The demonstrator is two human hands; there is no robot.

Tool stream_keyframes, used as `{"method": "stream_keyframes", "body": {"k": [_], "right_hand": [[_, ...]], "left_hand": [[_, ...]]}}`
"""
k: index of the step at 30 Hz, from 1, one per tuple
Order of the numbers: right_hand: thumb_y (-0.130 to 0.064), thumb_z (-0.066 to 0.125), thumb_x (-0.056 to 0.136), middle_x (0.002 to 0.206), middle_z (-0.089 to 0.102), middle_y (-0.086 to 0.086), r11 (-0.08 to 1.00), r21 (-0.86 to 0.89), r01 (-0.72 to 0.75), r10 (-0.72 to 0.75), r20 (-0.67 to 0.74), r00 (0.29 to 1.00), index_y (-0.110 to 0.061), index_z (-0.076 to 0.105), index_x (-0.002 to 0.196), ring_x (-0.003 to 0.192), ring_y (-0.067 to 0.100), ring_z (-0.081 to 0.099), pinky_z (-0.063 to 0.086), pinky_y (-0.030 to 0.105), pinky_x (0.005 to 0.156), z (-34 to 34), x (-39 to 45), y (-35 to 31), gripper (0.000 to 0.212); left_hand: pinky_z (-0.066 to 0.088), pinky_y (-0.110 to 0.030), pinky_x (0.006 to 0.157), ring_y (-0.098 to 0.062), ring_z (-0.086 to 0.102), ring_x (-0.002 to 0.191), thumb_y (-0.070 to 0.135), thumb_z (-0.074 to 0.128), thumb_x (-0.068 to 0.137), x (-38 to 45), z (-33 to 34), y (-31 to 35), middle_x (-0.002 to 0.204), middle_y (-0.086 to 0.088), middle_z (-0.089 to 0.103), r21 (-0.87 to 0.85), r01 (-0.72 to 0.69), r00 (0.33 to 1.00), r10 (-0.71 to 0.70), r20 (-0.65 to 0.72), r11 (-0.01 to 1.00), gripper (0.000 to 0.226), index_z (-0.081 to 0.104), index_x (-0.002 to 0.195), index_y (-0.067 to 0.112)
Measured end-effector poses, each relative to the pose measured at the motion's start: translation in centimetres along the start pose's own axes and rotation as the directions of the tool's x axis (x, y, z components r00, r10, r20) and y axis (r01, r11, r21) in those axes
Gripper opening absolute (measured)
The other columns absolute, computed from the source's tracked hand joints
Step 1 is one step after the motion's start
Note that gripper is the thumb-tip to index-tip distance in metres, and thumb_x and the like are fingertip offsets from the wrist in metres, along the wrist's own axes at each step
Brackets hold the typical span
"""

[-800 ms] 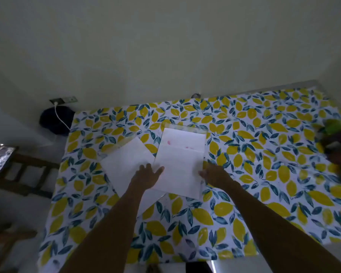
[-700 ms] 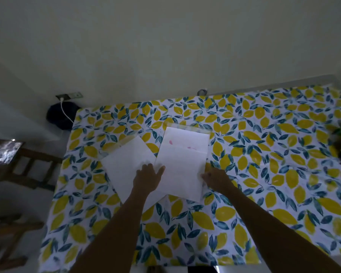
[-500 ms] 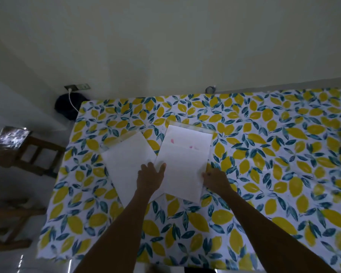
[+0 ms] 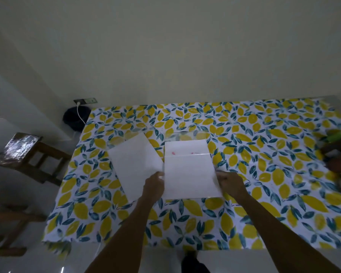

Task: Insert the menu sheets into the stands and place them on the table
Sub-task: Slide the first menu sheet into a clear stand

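Head-worn camera looks steeply down over the table [image 4: 264,194].

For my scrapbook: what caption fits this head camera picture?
Two hands grip a menu sheet over the lemon tablecloth.

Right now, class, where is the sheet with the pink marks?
In the head view, the sheet with the pink marks lies mid-table on the lemon tablecloth, between the left hand and right hand, just right of the plain sheet.

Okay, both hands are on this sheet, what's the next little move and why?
Probably slide the sheet further up into the clear stand. The left hand and right hand grip its side edges, and the stand's top still shows bare beyond the paper, so it looks only partly in.
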State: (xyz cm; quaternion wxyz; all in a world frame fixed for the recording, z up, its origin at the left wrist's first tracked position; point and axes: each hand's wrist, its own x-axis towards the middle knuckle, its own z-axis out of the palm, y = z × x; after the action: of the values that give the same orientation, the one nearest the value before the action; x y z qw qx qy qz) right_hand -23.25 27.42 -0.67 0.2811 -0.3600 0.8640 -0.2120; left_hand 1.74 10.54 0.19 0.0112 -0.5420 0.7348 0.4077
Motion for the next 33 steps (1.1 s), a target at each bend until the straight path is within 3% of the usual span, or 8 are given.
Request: {"method": "stream_keyframes", "body": {"k": [2,6,9,15,18,22,30,33], "right_hand": [[-0.005,0.058,0.086,0.096,0.077,0.003,0.989,0.148,0.004,-0.005,0.007,1.000,-0.024,0.077,0.106,0.084,0.016,0.069,0.055,0.034,0.073,-1.3,-2.7,0.2,0.033],[0.005,0.068,0.082,0.109,0.074,0.012,0.880,0.475,0.021,-0.028,0.009,1.000,-0.009,0.075,0.109,0.080,-0.001,0.071,0.061,0.029,0.075,-3.1,-6.8,1.4,0.031],[-0.004,0.072,0.083,0.115,0.073,0.007,0.855,0.513,0.077,-0.099,0.016,0.995,-0.015,0.074,0.113,0.099,0.011,0.071,0.059,0.042,0.087,-4.1,-8.6,1.8,0.032],[0.003,0.066,0.084,0.115,0.073,0.004,0.868,0.477,0.141,-0.135,-0.047,0.990,-0.024,0.071,0.117,0.096,0.012,0.071,0.060,0.042,0.085,-6.2,-7.6,0.5,0.043],[-0.024,0.068,0.090,0.110,0.073,-0.001,0.883,0.397,0.251,-0.217,-0.129,0.968,-0.023,0.072,0.114,0.091,0.007,0.069,0.058,0.040,0.083,-8.0,-5.7,-1.5,0.024],[-0.047,0.063,0.089,0.105,0.072,-0.010,0.869,0.366,0.333,-0.269,-0.214,0.939,-0.033,0.071,0.105,0.097,0.009,0.068,0.057,0.040,0.084,-9.8,-1.6,-4.1,0.023],[-0.044,0.056,0.095,0.098,0.069,-0.011,0.852,0.413,0.322,-0.193,-0.323,0.926,-0.025,0.068,0.101,0.092,0.008,0.067,0.059,0.042,0.082,-9.4,8.6,-7.4,0.023],[-0.045,0.056,0.094,0.089,0.068,-0.018,0.861,0.419,0.287,-0.139,-0.350,0.926,-0.031,0.066,0.094,0.082,0.000,0.066,0.059,0.035,0.076,-8.0,10.9,-7.4,0.017]], "left_hand": [[0.057,-0.030,0.083,-0.024,0.071,0.092,0.005,0.054,0.079,-2.0,0.1,-0.9,0.105,-0.008,0.075,-0.005,-0.085,0.996,0.085,0.007,0.996,0.043,0.068,0.115,0.025],[0.055,-0.020,0.083,-0.017,0.071,0.087,0.002,0.071,0.080,-5.9,0.3,-1.7,0.103,-0.007,0.077,-0.041,-0.194,0.981,0.193,-0.032,0.980,0.033,0.074,0.111,0.012],[0.045,-0.001,0.076,-0.009,0.068,0.089,0.007,0.077,0.081,-7.4,-0.1,-1.7,0.105,-0.009,0.076,0.010,-0.304,0.949,0.304,-0.088,0.952,0.027,0.075,0.108,0.007],[0.038,0.001,0.067,0.007,0.060,0.079,0.043,0.059,0.083,-7.3,-3.0,0.7,0.099,0.002,0.077,0.062,-0.437,0.878,0.441,-0.187,0.897,0.037,0.077,0.104,0.017],[0.046,-0.012,0.064,0.005,0.068,0.068,0.032,0.062,0.087,-5.5,-5.1,2.6,0.088,0.005,0.078,0.006,-0.419,0.888,0.411,-0.208,0.908,0.017,0.075,0.097,0.027],[0.050,-0.025,0.065,-0.007,0.069,0.067,0.030,0.067,0.089,-2.0,-7.4,5.4,0.072,0.003,0.072,-0.077,-0.420,0.871,0.377,-0.315,0.904,0.010,0.073,0.090,0.023],[0.039,-0.005,0.066,0.009,0.059,0.072,0.037,0.061,0.095,5.9,-8.3,9.4,0.084,0.012,0.065,-0.208,-0.380,0.863,0.264,-0.431,0.901,0.015,0.064,0.090,0.022],[0.046,-0.017,0.071,0.002,0.063,0.077,0.038,0.058,0.096,8.1,-7.6,9.9,0.085,0.009,0.069,-0.234,-0.369,0.861,0.237,-0.450,0.899,0.017,0.065,0.094,0.022]]}}
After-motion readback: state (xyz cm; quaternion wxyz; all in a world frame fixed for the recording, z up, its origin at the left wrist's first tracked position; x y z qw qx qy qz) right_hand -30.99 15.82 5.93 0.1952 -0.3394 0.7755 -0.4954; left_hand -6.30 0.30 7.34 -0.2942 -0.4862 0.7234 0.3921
